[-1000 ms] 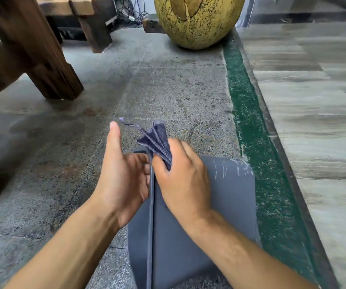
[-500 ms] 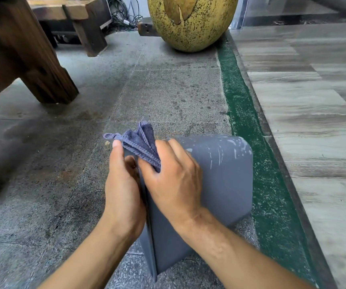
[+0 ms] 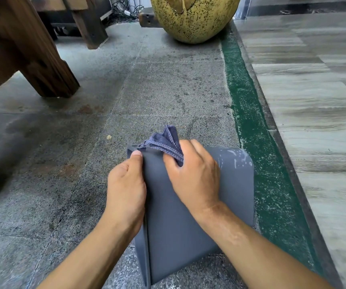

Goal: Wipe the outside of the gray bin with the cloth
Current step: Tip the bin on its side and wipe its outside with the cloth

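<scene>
The gray bin (image 3: 236,188) lies on its side on the stone floor, its broad outer wall facing up, with pale streaks near its far right corner. My left hand (image 3: 126,184) grips the bin's left rim, thumb on the top corner. My right hand (image 3: 195,174) presses a bunched blue-gray cloth (image 3: 166,140) onto the outer wall near the far edge. Part of the cloth sticks out beyond my fingers; the rest is hidden under my palm.
A dark wooden bench leg (image 3: 42,65) stands at the far left. A large yellow speckled pot (image 3: 193,17) sits at the back. A green painted strip (image 3: 251,122) and a raised pale tiled step (image 3: 314,101) run along the right side.
The bin has turned so more of its broad wall faces up. My left hand shifted from behind the rim to gripping it, and my right hand slid the cloth along the wall.
</scene>
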